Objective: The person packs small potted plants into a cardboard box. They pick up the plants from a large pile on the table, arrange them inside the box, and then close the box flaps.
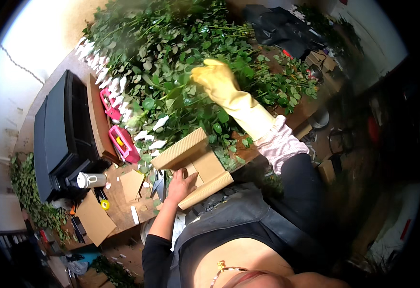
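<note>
My left hand (184,184), bare, lies with fingers spread on a sheet of corrugated cardboard (210,162) whose two ribbed sides are folded up; it presses on the inside rather than gripping. My right hand (213,77), in a long yellow rubber glove, is raised over a large heap of leafy green stems (152,46). Its fingers are closed around a leafy stem that slants down left to a blurred pale flower head (136,118). Flower heads in white sleeves (114,86) line the heap's left edge. Some loose white-sleeved heads (160,123) lie near the cardboard.
To the left stand a dark stacked bin (56,136), a wooden board (101,122) and pink plastic holders (123,144). A white cup (91,180), cardboard pieces (94,217), scissors (159,187) and yellow tape (105,204) lie on the wooden table. Black plastic (282,28) lies at the back right.
</note>
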Available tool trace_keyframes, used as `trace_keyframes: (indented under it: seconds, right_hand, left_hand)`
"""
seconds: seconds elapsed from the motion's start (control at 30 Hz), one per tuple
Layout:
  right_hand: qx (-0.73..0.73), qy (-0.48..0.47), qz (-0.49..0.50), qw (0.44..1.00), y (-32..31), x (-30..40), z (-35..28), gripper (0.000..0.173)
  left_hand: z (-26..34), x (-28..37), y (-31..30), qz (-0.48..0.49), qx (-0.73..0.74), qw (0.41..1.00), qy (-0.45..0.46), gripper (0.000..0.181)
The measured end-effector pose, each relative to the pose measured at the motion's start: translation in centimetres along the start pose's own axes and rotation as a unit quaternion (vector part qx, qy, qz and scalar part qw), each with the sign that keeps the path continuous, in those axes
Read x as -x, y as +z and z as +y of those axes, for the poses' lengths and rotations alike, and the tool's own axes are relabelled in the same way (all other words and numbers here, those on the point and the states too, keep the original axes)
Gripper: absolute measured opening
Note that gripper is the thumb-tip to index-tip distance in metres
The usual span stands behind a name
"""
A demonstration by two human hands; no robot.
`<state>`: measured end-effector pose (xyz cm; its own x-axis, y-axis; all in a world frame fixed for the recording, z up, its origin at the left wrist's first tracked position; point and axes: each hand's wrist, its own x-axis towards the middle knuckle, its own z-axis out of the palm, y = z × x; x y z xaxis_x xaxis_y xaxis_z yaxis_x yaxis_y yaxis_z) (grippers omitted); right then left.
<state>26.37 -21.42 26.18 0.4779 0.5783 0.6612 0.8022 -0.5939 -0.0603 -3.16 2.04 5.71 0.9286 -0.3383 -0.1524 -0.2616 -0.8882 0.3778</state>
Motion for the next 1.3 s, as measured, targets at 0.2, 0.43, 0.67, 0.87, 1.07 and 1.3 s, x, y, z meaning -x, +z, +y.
trace_keyframes:
  seconds: [0.2, 0.43, 0.67, 0.87, 1.07, 1.3]
  right_hand:
    - [-0.008, 0.099, -0.036, 0.994, -5.3, -9.3, -2.5, 0.012]
    - [0.028, 0.180, -0.294, 0.938, 9.0, -12.1, 6.2, 0.024]
    - [0.152, 0.165, -0.632, 0.742, 10.8, 0.4, 4.5, 0.041]
    - [-0.002, -0.002, -0.110, 0.994, 1.3, 1.2, 2.7, 0.033]
    - [-0.173, -0.109, 0.032, 0.978, -3.0, 3.4, -2.0, 0.032]
    - [-0.173, -0.126, -0.146, 0.966, -3.7, 7.3, -8.3, 0.044]
  left_hand:
    - [-0.7, 1.4, -0.2, 0.012, -0.013, 1.000, -0.013, 0.066]
    - [-0.1, -0.6, -0.3, 0.008, 0.013, 1.000, 0.012, 0.066]
    - [0.1, 0.3, -0.3, 0.011, 0.022, 1.000, -0.013, 0.068]
    - [0.5, 0.0, -0.7, 0.008, 0.023, 1.000, -0.008, 0.067]
    - [-0.4, 0.3, -0.2, 0.009, -0.001, 1.000, -0.001, 0.068]
    - [-5.2, 1.6, 4.9, 0.016, 0.140, 0.990, -0.014, 0.083]
